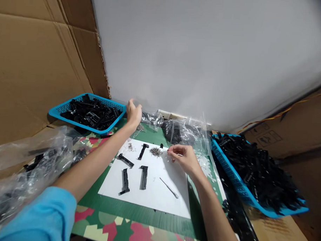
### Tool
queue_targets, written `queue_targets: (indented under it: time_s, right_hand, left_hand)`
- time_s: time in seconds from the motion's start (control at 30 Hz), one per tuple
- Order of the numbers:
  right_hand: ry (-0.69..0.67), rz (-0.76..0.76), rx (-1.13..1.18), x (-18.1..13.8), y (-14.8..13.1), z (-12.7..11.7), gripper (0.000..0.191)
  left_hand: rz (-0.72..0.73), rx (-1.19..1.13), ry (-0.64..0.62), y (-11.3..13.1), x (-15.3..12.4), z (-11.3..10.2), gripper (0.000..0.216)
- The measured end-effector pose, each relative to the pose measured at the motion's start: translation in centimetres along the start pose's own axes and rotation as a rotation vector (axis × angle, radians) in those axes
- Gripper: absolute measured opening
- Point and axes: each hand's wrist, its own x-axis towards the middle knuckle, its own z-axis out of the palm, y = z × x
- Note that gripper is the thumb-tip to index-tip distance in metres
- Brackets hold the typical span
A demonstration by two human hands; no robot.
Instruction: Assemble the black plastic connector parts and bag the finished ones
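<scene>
My left hand (133, 113) reaches to the back of the table, beside a blue basket's corner. Its fingers curl away from me, and what they hold is hidden; a small clear bag of metal bits (140, 128) lies just below. My right hand (184, 158) is pinched above the right side of a white sheet (166, 198), close to a pile of tiny metal pieces (156, 152). Anything between those fingertips is too small to name. On the sheet lie several black plastic parts (144, 178), a thin metal tweezers-like tool (169, 188) and a smaller scatter of metal bits (130, 147).
Blue baskets full of black parts stand at left (115, 127) and right (228, 168). Clear plastic bags (186, 130) lie along the wall; more plastic wrapping (54, 155) is at left. Pale flakes (206, 166) lie right of the sheet. Cardboard (41, 53) rises at left.
</scene>
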Motion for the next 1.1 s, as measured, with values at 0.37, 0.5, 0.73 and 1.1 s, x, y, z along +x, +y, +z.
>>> queue_targets:
  time_s: [0.37, 0.5, 0.73, 1.1]
  right_hand:
    - [0.146, -0.054, -0.098, -1.7, 2.0, 0.0, 0.015]
    - [0.143, -0.078, -0.100, -1.6, 2.4, 0.0, 0.016]
    - [0.122, -0.109, -0.107, -1.7, 2.2, 0.1, 0.015]
    - [0.109, -0.155, -0.131, -1.7, 2.2, -0.1, 0.015]
  left_hand:
    - [0.385, 0.468, -0.957, -1.0, -8.6, 2.1, 0.027]
    - [0.403, 0.578, -0.974, -0.8, -8.3, 2.9, 0.027]
    - [0.379, 0.633, -0.968, -0.2, -7.9, 4.5, 0.015]
    - [0.304, 0.642, -1.000, -0.1, -7.1, 5.5, 0.007]
